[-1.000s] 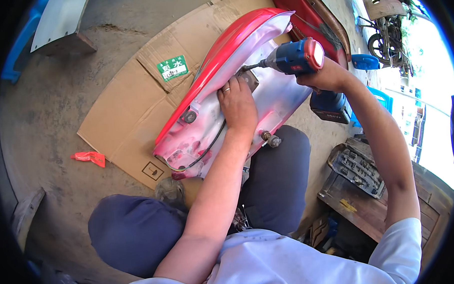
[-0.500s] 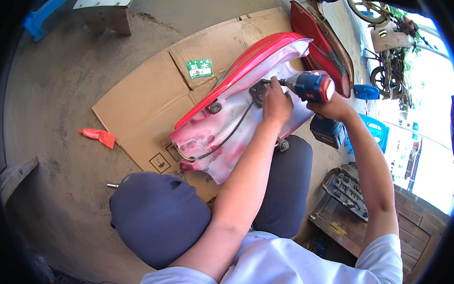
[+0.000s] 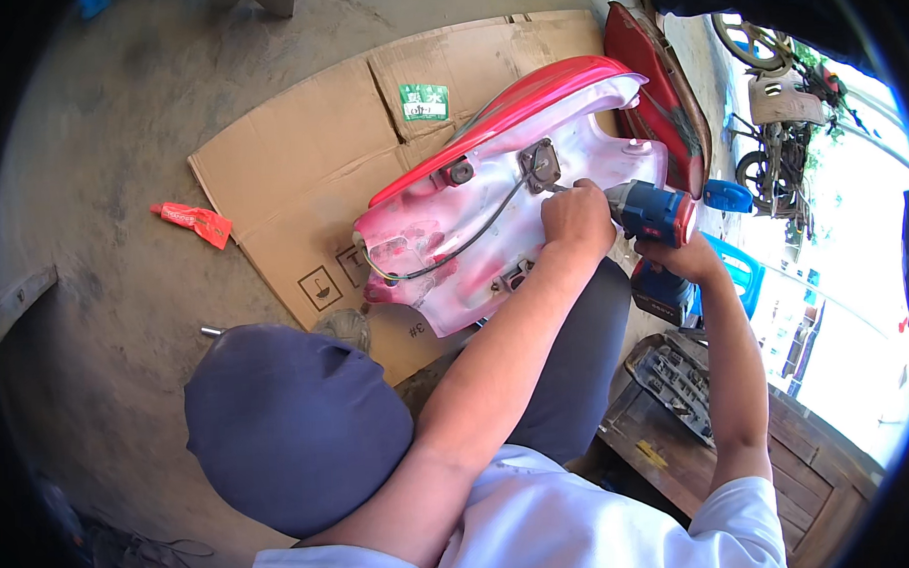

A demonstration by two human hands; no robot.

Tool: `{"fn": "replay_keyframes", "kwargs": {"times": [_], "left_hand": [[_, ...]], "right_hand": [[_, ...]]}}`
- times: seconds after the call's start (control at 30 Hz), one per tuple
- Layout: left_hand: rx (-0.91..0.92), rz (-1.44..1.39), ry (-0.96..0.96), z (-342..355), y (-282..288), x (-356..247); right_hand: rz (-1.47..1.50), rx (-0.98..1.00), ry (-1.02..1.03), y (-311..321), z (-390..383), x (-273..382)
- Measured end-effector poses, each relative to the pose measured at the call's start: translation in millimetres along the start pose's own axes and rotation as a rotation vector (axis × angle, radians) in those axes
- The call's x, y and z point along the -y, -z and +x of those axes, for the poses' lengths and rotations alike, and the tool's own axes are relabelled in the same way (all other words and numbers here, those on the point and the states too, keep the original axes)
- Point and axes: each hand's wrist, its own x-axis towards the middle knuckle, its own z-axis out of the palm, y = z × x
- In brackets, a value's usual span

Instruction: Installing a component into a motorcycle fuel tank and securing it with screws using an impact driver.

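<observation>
A red fuel tank (image 3: 434,217) lies with its pale pink underside up. A dark square plate (image 3: 541,164) is fixed to that underside, with a black cable (image 3: 470,245) running from it to the tank's near left end. My right hand (image 3: 680,257) grips the handle of a blue cordless driver (image 3: 655,215). At the driver's front end, my left hand (image 3: 578,218) is closed around its bit, and a thin metal tip shows beyond the fingers, beside the plate. The fingers hide most of the bit.
Flattened cardboard (image 3: 290,160) lies under the tank. Beyond it leans a red curved panel (image 3: 658,102). An open tool case (image 3: 672,385) sits on a wooden board (image 3: 642,443) at the right. A red packet (image 3: 194,224) lies on the floor at left. Motorcycles (image 3: 771,163) stand far right.
Both hands have drawn the driver back toward me and to the right, off the plate. The plate and a fitting on the tank's near side are now more exposed. The view has shifted slightly.
</observation>
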Motion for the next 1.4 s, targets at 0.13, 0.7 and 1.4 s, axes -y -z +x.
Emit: {"fn": "replay_keyframes", "kwargs": {"times": [0.13,0.7,1.4], "left_hand": [[0.002,0.029,0.047,-1.2,-5.9,4.5],[-0.444,0.217,-0.225,8.4,5.9,80.9],[-0.363,0.22,-0.195,31.9,5.5,88.6]], "right_hand": [[-0.021,-0.008,0.007,-8.9,7.9,-17.3],[-0.457,0.102,0.236,7.5,24.6,57.3],[-0.351,-0.057,0.527,-19.2,30.9,-13.6]]}}
